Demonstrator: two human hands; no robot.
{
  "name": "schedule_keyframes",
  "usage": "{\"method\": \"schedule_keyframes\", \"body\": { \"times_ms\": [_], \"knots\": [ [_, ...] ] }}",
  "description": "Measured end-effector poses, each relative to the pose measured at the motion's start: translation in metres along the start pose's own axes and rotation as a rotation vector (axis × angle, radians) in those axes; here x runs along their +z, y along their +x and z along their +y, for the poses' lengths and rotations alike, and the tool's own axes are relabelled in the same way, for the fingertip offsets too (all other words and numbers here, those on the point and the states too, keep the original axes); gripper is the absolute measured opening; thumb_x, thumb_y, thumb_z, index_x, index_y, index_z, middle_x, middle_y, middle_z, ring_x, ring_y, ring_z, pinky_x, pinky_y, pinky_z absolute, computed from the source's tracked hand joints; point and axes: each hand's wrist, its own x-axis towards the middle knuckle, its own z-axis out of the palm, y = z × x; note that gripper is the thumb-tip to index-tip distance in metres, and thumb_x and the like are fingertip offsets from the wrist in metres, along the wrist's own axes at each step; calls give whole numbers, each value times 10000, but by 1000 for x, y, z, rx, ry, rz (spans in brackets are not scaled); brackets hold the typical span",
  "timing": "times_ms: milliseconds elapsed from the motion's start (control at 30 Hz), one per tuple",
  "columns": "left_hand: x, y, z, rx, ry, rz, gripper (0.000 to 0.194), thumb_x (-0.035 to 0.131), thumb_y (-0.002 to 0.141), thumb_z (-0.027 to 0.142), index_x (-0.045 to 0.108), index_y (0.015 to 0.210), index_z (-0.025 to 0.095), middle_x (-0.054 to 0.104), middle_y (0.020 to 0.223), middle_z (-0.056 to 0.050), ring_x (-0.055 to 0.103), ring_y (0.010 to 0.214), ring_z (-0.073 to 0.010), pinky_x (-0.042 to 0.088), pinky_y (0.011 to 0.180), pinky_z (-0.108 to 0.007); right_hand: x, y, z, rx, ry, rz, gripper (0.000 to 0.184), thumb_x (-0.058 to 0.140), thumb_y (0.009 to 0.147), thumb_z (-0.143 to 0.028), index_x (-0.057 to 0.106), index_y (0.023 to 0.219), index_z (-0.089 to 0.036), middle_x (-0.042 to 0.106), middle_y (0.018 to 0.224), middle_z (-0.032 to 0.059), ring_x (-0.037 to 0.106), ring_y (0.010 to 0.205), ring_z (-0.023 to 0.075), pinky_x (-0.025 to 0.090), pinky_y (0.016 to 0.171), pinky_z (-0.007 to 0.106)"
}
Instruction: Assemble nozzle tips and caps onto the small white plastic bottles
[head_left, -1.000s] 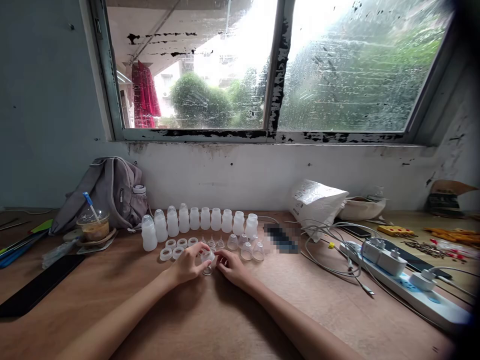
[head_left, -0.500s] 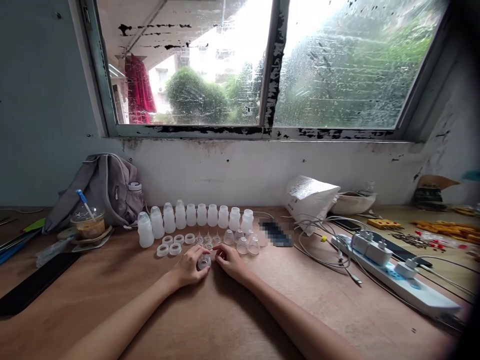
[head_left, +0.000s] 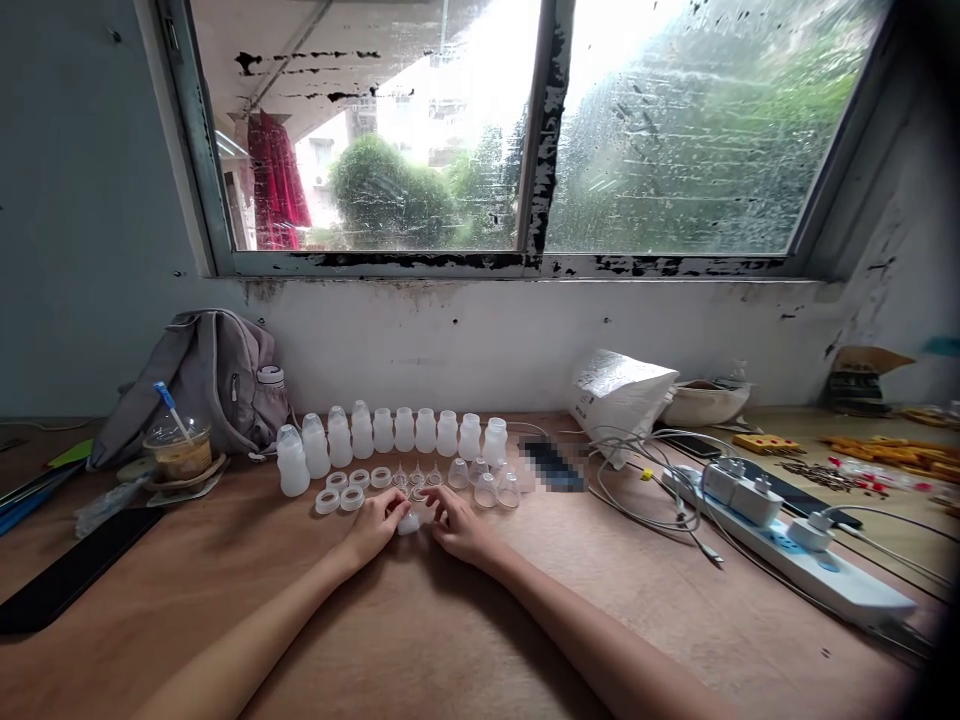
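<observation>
My left hand (head_left: pixel 377 525) grips a small whitish bottle collar (head_left: pixel 409 523) between thumb and fingers, low over the table; whether a nipple sits in it is hard to make out. Just right of it, my right hand (head_left: pixel 456 525) has bent fingers, with a gap between thumb and index finger and nothing visible there. Beyond the hands stand several clear nipples (head_left: pixel 418 475). White collar rings (head_left: pixel 351 497) lie to their left, and clear dome caps (head_left: pixel 486 489) stand to their right. Behind runs a curved row of frosted baby bottles (head_left: pixel 425 431), the leftmost ones topped with caps.
At left are a grey backpack (head_left: pixel 217 380), an iced drink cup (head_left: pixel 178 447) and a black flat slab (head_left: pixel 79 570). Toward the right lie a blurred phone (head_left: pixel 555 465), a white bag (head_left: pixel 619 400), tangled cables (head_left: pixel 637 500) and a power strip (head_left: pixel 847 592).
The collar has turned in my left hand, from its round face showing to a tilted, whiter side. My right thumb and index finger have moved apart.
</observation>
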Motion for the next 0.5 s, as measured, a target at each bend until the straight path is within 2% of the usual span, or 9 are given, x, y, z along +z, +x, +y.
{"method": "schedule_keyframes", "body": {
  "times_ms": [67, 200, 300, 367, 500],
  "knots": [
    [5, -1, 1, -71, -140, 9, 263, 373, 815, 406, 501, 734, 191, 556, 662, 2, 533, 608, -141, 426, 568, -244, 4, -2, -4, -58, -11, -2, 373, 481, 671, -99, 458, 1029, -204, 516, 931, 37, 486, 719, 121, 393, 635, 229],
    [17, -2, 3, -148, -357, -20, 283, 386, 800, 450, 485, 792, 185, 567, 676, -2, 546, 586, -133, 435, 517, -230, 15, -1, -6, -25, -55, 135, 115, 439, 708, -126, 436, 801, -194, 483, 716, -4, 437, 626, 113, 353, 577, 217],
    [21, -3, 4, -227, -390, 54, 308, 376, 802, 459, 469, 920, 191, 594, 759, -28, 564, 596, -138, 444, 507, -239, 18, 0, -3, 18, -79, 202, 122, 445, 663, -110, 382, 719, -198, 422, 641, -30, 380, 559, 102, 315, 533, 209],
    [20, -4, 7, -226, -381, 79, 307, 367, 809, 443, 475, 950, 193, 597, 839, -45, 578, 692, -155, 459, 548, -246, 16, 2, -1, 48, -73, 226, 131, 444, 649, -111, 361, 702, -199, 406, 627, -34, 368, 548, 100, 301, 520, 206],
    [14, -6, 14, -119, -312, 1, 250, 372, 817, 360, 528, 912, 189, 588, 895, -42, 556, 814, -169, 462, 668, -264, 11, 6, 3, 106, -50, 247, 121, 439, 647, -133, 342, 677, -199, 391, 597, -42, 362, 534, 99, 290, 510, 205]
  ]
}}
